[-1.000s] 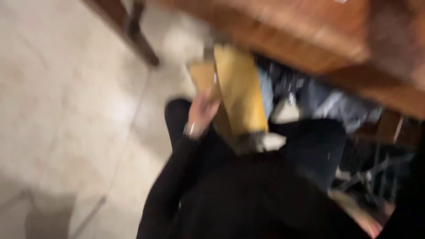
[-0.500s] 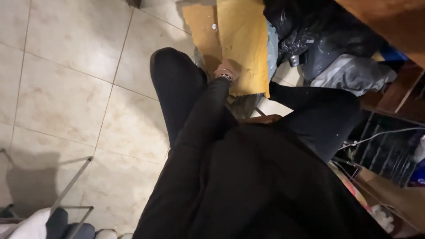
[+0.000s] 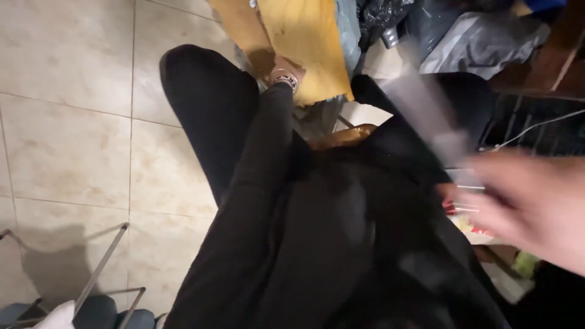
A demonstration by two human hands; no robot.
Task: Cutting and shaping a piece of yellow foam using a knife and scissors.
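Note:
I look down along my own black-clothed body and legs. My left hand [image 3: 285, 66], with a bracelet at the wrist, reaches down in a black sleeve and grips the lower edge of a brown cardboard sheet [image 3: 301, 36] that stands on the floor between my knees. My right hand [image 3: 533, 207] is close to the camera at the right and heavily blurred. Its fingers are closed around a long pale grey strip [image 3: 426, 116] that slants up to the left; what the strip is cannot be made out.
Beige floor tiles [image 3: 73, 122] fill the left. A metal chair frame [image 3: 100, 274] with a blue seat is at the lower left. Black and grey plastic bags [image 3: 469, 36] lie at the top right beside wooden furniture [image 3: 560, 55] and a dark wire rack [image 3: 536, 134].
The view has tilted down and closer to my body. My right hand has come into view at the right with the pale strip. My left hand stays on the cardboard.

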